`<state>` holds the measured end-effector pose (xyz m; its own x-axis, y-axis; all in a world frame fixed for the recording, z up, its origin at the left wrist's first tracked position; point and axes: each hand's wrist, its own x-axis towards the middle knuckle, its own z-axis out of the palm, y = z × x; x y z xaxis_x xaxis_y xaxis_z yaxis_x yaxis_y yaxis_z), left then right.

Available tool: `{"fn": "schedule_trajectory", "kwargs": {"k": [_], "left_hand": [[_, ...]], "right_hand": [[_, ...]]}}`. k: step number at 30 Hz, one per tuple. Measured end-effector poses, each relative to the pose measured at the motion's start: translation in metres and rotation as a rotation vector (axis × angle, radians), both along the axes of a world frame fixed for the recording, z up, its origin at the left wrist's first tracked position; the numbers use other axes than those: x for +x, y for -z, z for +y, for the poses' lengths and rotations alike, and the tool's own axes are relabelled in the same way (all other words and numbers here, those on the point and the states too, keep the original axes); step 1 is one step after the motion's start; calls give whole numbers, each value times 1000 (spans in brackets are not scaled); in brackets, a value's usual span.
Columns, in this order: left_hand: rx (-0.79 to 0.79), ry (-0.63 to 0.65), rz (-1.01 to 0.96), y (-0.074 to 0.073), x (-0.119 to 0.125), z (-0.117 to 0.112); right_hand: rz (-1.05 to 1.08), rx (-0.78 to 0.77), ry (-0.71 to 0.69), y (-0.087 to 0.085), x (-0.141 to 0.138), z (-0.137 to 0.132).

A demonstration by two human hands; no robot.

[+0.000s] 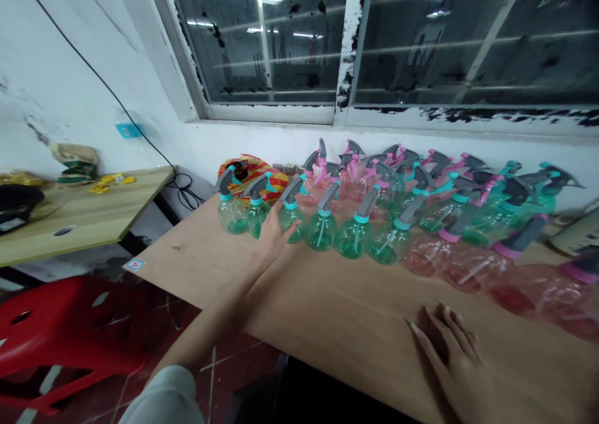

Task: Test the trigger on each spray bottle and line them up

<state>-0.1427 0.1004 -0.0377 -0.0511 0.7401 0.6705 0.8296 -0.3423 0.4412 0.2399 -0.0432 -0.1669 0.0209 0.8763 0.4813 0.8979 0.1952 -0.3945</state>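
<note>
A green spray bottle [296, 214] stands upright on the wooden table [337, 305], third from the left end of the front row. Its body is round, squat and see-through, tinted green, with the colour deeper toward the base. A turquoise collar [291, 205] rings the neck, and above it sits a dark grey spray head [291, 191] that slants upward toward one o'clock.

The left hand [272, 237] reaches in from seven o'clock and touches this bottle, with the thumb laid across its front and the fingers going round its left side. I cannot tell whether they are clamped on it. The right hand [452, 349], at four o'clock from the bottle, is held loosely over the table with its fingers apart.

Beside the bottle, a matching green bottle [321, 232] stands toward three o'clock and another [256, 217] at nine, partly behind the left hand. Farther along, between three and four o'clock, the row turns to pink bottles [472, 273] with pink collars and grey heads. A crowded group of pink-collared bottles [316, 188] begins around one o'clock. A red-and-yellow striped bag [271, 169] lies at eleven o'clock.
</note>
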Motion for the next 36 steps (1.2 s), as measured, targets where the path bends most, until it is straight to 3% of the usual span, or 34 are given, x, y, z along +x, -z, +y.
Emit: {"fn": "schedule_trajectory", "kwargs": {"k": [4,7,10,14,18,21,29,33,36], "left_hand": [[-30,-22,27,2,-1,8],[-50,-62,37,2,-3,-4],[-70,-105,40,2,-6,-32],[-94,-161,25,0,-2,-85],[-141,-193,13,-4,18,-130],[-139,-162,34,-4,41,-147],[-240,9,14,-10,96,-152],[-265,107,-136,-19,99,-138],[-332,295,-280,-29,94,-120]], "right_hand": [[-20,23,8,-3,-2,1],[-28,17,14,-6,-3,0],[-32,-9,18,-9,-3,-1],[-15,-7,29,-9,-4,0],[-26,-1,15,-10,-4,0],[-24,8,5,-11,-4,0],[-18,-20,19,-16,-8,-2],[0,-25,17,-19,-9,-2],[2,-25,17,-20,-10,-2]]}}
